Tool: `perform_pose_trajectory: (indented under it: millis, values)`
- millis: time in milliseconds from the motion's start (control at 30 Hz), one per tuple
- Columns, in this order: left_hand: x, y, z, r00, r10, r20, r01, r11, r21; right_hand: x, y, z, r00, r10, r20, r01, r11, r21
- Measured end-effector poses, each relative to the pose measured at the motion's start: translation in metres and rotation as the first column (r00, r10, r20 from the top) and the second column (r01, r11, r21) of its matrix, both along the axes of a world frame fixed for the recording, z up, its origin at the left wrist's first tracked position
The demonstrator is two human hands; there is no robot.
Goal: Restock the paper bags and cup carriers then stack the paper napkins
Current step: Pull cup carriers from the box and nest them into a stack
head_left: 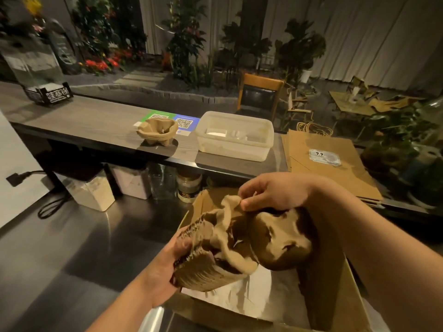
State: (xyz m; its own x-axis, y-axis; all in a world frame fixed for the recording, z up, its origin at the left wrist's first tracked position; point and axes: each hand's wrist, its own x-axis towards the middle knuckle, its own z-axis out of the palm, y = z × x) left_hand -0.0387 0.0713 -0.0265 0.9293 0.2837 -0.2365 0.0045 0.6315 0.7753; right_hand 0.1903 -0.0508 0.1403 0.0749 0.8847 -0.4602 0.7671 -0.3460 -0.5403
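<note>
The long wood-topped table (96,121) runs across the view as the serving side, w/ restock items spread along it so they sit w/in reach. At its right end a flat pile of paper bags (335,168) lies on its side, handles to the rear; one bag carries a "9.9" sticker, prob. already restocked. Closer to the person, an open cardboard box (330,295) sits on the steel surface as the supply source; inside, only white paper lining shows, the rest is hidden. Mid-table, a translucent plastic tub (235,137) holds a few white items, likely napkins, too blurred to be sure. Over the box, a nested stack of cup carriers (215,259) is held tilted, prob. just lifted out for separating. The left hand (167,267) is curled around the stack's ribbed lower end, supporting it from below, while the right hand (271,192) pinches the raised edge of the top carrier w/ thumb and fingertips, apparently to peel it free. Left of the tub, a small stack of carriers (157,131) rests on the table, partly over QR-code cards (184,123), marking where the rest should go.
</note>
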Motion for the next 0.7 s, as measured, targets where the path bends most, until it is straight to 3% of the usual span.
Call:
perform_pose_trajectory:
  millis: [133, 233, 300, 467, 533, 700]
  values:
    - [-0.003, 0.002, -0.007, 0.998, 0.009, -0.058, -0.006, 0.998, 0.057, -0.026, 0.018, -0.002, 0.948, 0.135, 0.288, -0.100, 0.986, -0.132]
    - [-0.004, 0.005, -0.011, 0.997, 0.020, -0.076, -0.015, 0.998, 0.065, -0.039, 0.020, -0.007, 0.888, 0.092, 0.450, -0.067, 0.995, -0.071]
    - [-0.004, 0.006, -0.013, 0.997, 0.022, -0.075, -0.018, 0.998, 0.065, -0.039, 0.016, -0.004, 0.886, 0.045, 0.461, -0.040, 0.999, -0.020]
    - [-0.002, 0.002, -0.011, 0.994, 0.059, -0.088, -0.054, 0.997, 0.049, -0.029, -0.003, 0.010, 0.975, -0.111, 0.191, 0.094, 0.991, 0.094]
    - [-0.003, 0.004, -0.013, 0.994, 0.075, -0.085, -0.073, 0.997, 0.021, -0.026, -0.012, 0.011, 0.973, -0.232, 0.012, 0.228, 0.962, 0.150]
    - [-0.003, 0.005, -0.019, 0.984, 0.147, -0.097, -0.145, 0.989, 0.027, -0.033, -0.030, 0.017, 0.770, -0.482, -0.417, 0.611, 0.744, 0.268]
